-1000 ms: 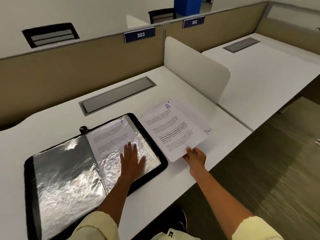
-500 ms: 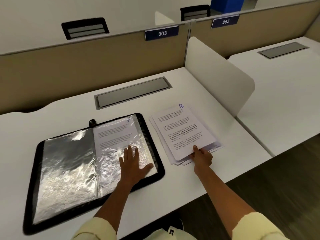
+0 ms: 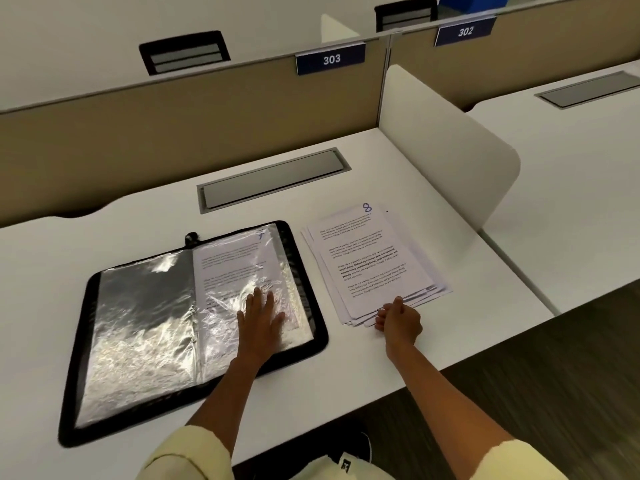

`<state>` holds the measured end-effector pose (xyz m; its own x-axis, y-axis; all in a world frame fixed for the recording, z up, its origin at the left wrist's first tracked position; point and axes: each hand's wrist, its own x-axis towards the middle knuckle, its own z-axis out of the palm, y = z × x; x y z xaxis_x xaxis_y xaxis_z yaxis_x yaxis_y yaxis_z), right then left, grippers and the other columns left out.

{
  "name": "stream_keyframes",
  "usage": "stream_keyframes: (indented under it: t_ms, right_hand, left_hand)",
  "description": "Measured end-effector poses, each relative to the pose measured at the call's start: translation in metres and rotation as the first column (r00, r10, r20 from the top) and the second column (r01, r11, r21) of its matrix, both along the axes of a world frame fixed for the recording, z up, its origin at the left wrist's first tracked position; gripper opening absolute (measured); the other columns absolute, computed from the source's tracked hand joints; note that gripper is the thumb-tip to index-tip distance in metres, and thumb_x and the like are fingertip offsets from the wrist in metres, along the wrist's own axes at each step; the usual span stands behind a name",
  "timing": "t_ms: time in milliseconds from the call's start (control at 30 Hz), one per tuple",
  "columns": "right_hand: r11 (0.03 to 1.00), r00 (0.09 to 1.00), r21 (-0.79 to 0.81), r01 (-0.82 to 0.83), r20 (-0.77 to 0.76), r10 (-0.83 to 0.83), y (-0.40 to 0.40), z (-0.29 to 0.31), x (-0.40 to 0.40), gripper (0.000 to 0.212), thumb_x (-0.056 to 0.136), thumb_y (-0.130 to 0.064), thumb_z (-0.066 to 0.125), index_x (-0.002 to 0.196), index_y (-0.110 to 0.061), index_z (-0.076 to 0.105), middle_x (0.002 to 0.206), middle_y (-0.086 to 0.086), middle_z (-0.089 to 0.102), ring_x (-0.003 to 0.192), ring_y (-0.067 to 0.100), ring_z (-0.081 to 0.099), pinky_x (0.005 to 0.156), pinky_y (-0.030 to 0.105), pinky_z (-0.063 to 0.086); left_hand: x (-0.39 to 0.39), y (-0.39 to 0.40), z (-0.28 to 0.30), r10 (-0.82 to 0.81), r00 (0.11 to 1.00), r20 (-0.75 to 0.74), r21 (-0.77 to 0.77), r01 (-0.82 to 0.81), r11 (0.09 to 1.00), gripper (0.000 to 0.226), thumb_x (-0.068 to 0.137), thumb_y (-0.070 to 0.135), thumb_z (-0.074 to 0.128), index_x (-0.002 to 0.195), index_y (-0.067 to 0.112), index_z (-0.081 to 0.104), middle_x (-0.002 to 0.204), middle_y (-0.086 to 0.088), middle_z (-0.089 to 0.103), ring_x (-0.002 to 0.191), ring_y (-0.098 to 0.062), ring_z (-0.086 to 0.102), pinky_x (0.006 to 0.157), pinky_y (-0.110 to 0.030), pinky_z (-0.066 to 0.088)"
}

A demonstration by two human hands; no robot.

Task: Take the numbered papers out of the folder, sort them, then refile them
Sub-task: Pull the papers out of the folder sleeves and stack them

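A black zip folder (image 3: 74, 393) lies open on the white desk, its clear plastic sleeves shining. The right-hand sleeve holds a printed sheet marked 7 (image 3: 239, 258). My left hand (image 3: 259, 315) rests flat on that sleeve, fingers straight. To the right of the folder lies a loose stack of printed papers (image 3: 367, 265), the top sheet marked 8 in blue ink. My right hand (image 3: 398, 318) is at the stack's near edge, thumb on top and fingers curled at the edge, pinching the sheets.
A grey cable hatch (image 3: 273, 180) is set into the desk behind the folder. A white divider panel (image 3: 446, 147) stands right of the stack, with a second desk (image 3: 571, 174) beyond it. A tan partition (image 3: 173, 123) labelled 303 closes the back.
My right hand carried the sheet marked 8 down from the air onto the stack and now stays at its near edge. My left hand has stayed flat on the sleeve.
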<state>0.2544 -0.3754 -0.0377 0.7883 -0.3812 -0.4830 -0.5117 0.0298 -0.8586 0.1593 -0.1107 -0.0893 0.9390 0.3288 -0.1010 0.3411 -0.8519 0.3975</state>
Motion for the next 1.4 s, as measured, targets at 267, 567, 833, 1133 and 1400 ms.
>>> stream_keyframes:
  t_ms: [267,567,833,1133,1400]
  right_hand:
    - [0.976,0.975,0.013,-0.216,0.060,0.215,0.042,-0.001,-0.026,0.035,0.106,-0.025,0.046,0.083,-0.010,0.067,0.069,0.008,0.068,0.055,0.015,0.062,0.051,0.019,0.055]
    - [0.903,0.901,-0.130,-0.409,0.100,0.422,0.099,-0.006,-0.053,0.034,0.102,-0.024,0.053,0.076,-0.007,0.067,0.069,0.009,0.070,0.062,0.021,0.068,0.064,0.040,0.061]
    - [0.839,0.890,-0.374,-0.395,0.072,0.451,0.141,-0.002,-0.077,0.020,0.099,-0.020,0.054,0.096,-0.009,0.070,0.082,0.005,0.067,0.080,0.026,0.065,0.071,0.033,0.051]
    - [0.671,0.888,-0.636,-0.382,-0.052,0.457,0.167,-0.008,-0.101,0.033,0.092,-0.025,0.068,0.123,-0.012,0.065,0.123,0.018,0.058,0.113,0.040,0.053,0.090,0.046,0.049]
    - [0.589,0.894,-0.722,-0.362,-0.091,0.438,0.179,-0.010,-0.112,0.037,0.089,-0.023,0.072,0.124,-0.013,0.065,0.127,0.019,0.056,0.118,0.041,0.050,0.092,0.051,0.047]
  left_hand:
    - [-0.015,-0.001,0.049,0.424,0.840,0.339,-0.338,-0.312,0.888,0.037,0.101,0.023,0.045,0.126,-0.001,0.060,0.123,-0.019,0.064,0.115,-0.033,0.059,0.099,-0.034,0.040]
    - [-0.043,0.046,0.070,0.594,0.676,0.436,-0.424,-0.427,0.798,0.025,0.102,0.017,0.049,0.112,0.002,0.066,0.105,-0.015,0.071,0.091,-0.028,0.067,0.078,-0.040,0.055]
    - [-0.089,0.109,0.074,0.714,0.588,0.380,-0.573,-0.456,0.681,0.022,0.104,0.018,0.041,0.106,0.006,0.059,0.084,-0.007,0.070,0.069,-0.028,0.068,0.062,-0.033,0.056]
    - [-0.142,0.163,0.072,0.797,0.522,0.303,-0.655,-0.494,0.572,0.016,0.105,0.016,0.042,0.107,0.007,0.054,0.074,-0.005,0.060,0.053,0.004,0.059,0.055,-0.007,0.044]
    - [-0.181,0.210,0.047,0.835,0.504,0.221,-0.705,-0.509,0.494,0.018,0.098,0.020,0.048,0.112,0.017,0.058,0.082,-0.005,0.071,0.075,-0.028,0.069,0.073,-0.047,0.056]
